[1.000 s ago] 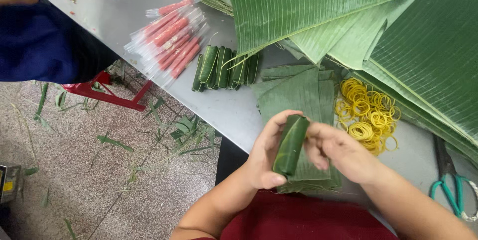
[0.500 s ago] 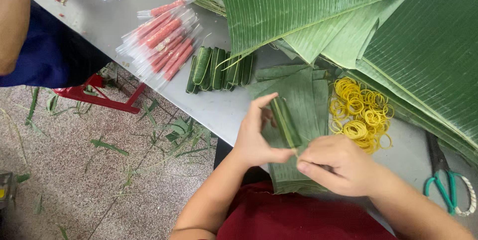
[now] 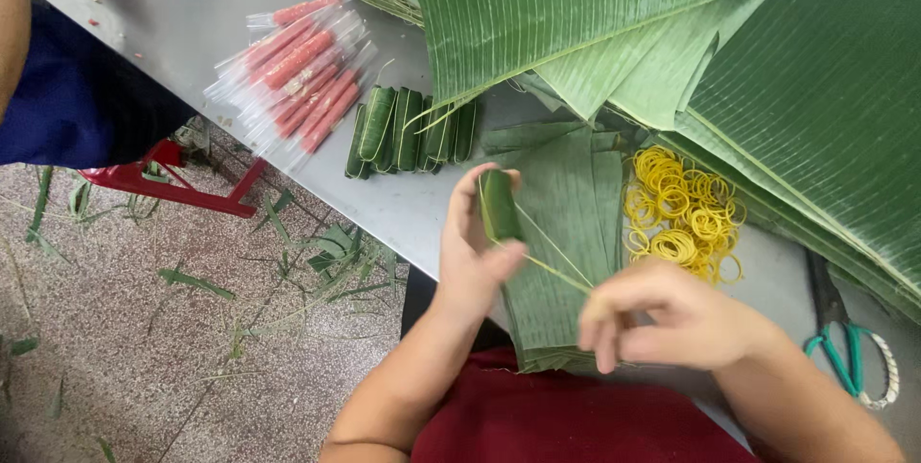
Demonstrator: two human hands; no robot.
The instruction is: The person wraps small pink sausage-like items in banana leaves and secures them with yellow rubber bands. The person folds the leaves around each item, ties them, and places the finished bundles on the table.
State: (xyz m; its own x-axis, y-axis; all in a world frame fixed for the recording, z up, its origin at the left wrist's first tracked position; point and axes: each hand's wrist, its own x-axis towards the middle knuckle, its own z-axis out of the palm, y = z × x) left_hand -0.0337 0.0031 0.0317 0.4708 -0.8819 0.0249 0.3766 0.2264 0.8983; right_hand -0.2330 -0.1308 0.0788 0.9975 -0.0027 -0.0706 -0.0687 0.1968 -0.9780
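My left hand [image 3: 477,257] grips a small roll wrapped in green leaf [image 3: 498,205], held upright above a stack of cut leaf strips [image 3: 561,233]. My right hand [image 3: 662,314] pinches a yellow rubber band [image 3: 549,250] that is stretched from the roll toward it. A heap of loose yellow rubber bands [image 3: 683,215] lies just right of the strips. Several finished green rolls [image 3: 411,130] lie side by side on the grey table [image 3: 384,199], behind my left hand.
Red sticks in clear plastic sleeves [image 3: 297,65] lie beside the finished rolls. Large banana leaves [image 3: 672,31] cover the table's far and right side. Green-handled scissors [image 3: 844,348] lie at the right. Another person in blue [image 3: 58,98] sits at upper left, by a red stool [image 3: 163,180].
The roll was cupped in both hands, then held against the strips. Now my left hand holds it upright alone, and my right hand has pulled away to the right, stretching a rubber band.
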